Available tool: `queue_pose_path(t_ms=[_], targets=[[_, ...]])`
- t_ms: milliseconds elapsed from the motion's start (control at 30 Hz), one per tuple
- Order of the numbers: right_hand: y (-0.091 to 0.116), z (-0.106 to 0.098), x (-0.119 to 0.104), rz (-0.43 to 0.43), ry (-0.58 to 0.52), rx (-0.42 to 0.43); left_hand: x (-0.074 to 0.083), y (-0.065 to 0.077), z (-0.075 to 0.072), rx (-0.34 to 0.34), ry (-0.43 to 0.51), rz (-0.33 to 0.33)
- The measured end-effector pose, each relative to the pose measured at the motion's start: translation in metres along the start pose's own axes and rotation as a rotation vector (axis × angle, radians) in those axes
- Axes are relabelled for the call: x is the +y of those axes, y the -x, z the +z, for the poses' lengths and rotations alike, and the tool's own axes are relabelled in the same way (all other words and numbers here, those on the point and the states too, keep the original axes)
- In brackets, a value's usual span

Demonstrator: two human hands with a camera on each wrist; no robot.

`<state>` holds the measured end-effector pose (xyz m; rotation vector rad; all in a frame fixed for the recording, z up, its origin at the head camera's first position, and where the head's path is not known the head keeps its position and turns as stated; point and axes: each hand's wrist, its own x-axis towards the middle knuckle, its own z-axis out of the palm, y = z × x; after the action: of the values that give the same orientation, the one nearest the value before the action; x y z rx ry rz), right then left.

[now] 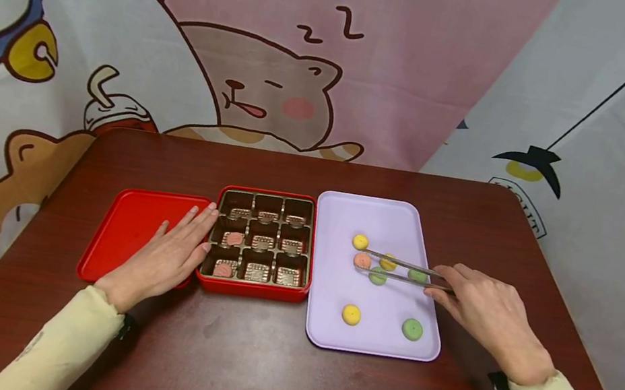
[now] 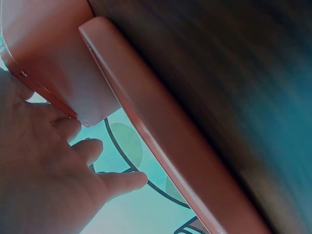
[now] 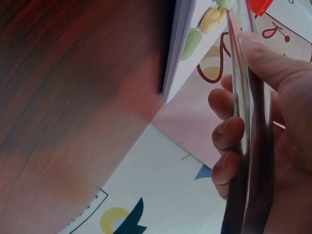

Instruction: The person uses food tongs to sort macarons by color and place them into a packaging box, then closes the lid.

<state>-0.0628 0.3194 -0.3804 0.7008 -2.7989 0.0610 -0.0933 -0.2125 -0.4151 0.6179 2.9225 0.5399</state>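
Observation:
My right hand [image 1: 484, 311] grips metal tongs [image 3: 241, 92], whose tips lie on either side of a pink macaron [image 1: 362, 260] on the lilac tray [image 1: 346, 214]. Whether the tips squeeze it I cannot tell. Around it lie several macarons, among them a yellow one [image 1: 360, 241] and a green one [image 1: 378, 276]. My left hand [image 1: 164, 257], fingers extended, rests against the left side of a red box [image 1: 248, 290]. Inside, the box's divided insert has a pink macaron [image 1: 234, 238] in the left middle compartment and another pink macaron [image 1: 223, 270] in the left front one.
A flat red lid [image 1: 130, 221] lies left of the box, partly beneath the left hand. Nearer the tray's front are a yellow macaron [image 1: 351, 314] and a green macaron [image 1: 412, 329]. The brown table [image 1: 237, 360] ends at a printed cloth [image 1: 418, 68] behind.

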Motion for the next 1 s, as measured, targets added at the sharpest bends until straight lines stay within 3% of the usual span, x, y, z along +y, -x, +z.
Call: queue_pose_path(t_ms=[1000], targets=[[-0.007,-0.0004,0.0,0.044,-0.01,-0.046,-0.0014,-0.0012,0.0008,-0.007,0.002,0.001]])
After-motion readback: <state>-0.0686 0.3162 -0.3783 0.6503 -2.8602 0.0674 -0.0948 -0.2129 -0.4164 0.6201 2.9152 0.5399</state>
